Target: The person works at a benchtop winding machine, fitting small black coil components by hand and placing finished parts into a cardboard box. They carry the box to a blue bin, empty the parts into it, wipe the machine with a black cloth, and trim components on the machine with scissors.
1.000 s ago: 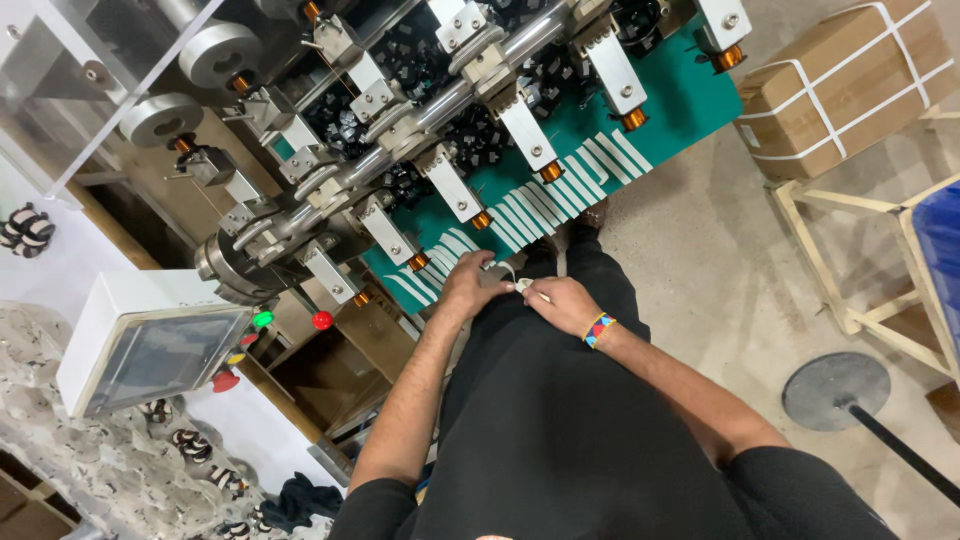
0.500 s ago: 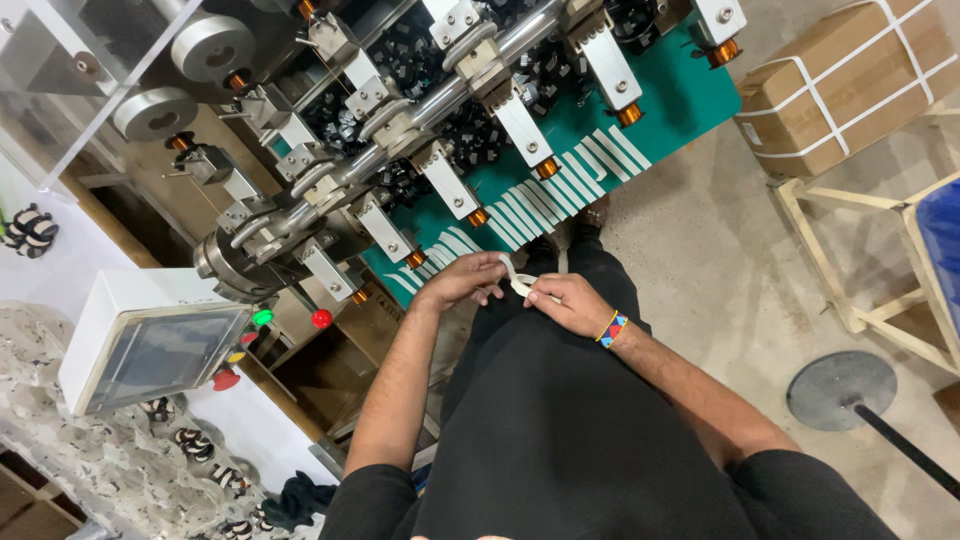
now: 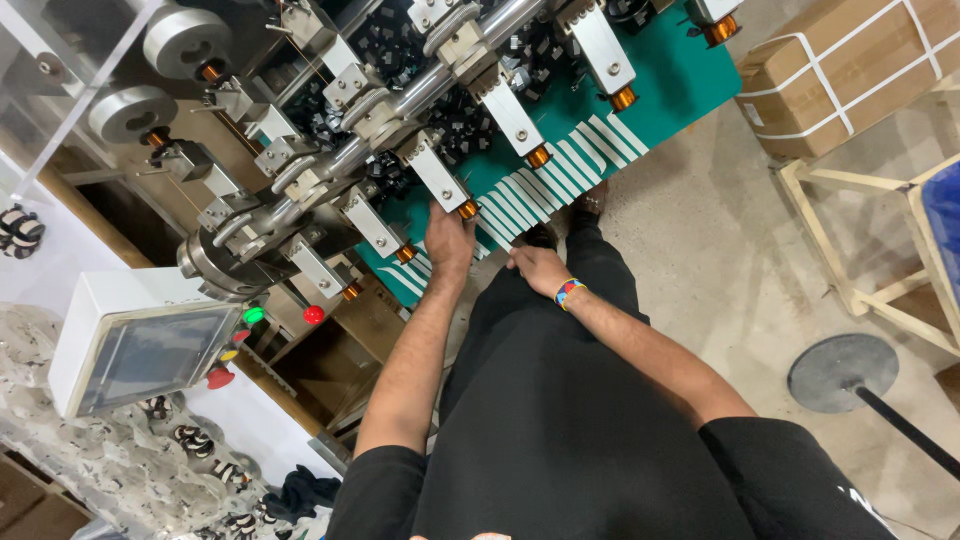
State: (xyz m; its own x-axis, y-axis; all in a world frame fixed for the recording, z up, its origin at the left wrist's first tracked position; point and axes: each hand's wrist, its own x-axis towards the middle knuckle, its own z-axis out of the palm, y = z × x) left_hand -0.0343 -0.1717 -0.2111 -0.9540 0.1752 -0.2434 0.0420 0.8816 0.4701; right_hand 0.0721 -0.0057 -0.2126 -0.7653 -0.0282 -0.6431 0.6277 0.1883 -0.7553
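Up top, left hand [image 3: 448, 240] fingers touch copper bobbin [image 3: 467, 209] — right hand [image 3: 538, 268] apart.

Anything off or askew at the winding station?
Nothing stands out. The copper coils sit evenly on their spindles, the left hand reaches up to one, and the right hand hangs near the green panel.

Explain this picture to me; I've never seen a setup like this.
The view comes from a camera on the person's head, looking down their black shirt and both arms. Ahead is a machine with a row of white arms, each tipped with a small copper-coloured coil, above a green panel with white stripes. The left hand reaches up to one coil. The right hand, with a coloured wristband, is closed near the panel's edge; what it holds is hidden. A white control box with coloured buttons is at the left.
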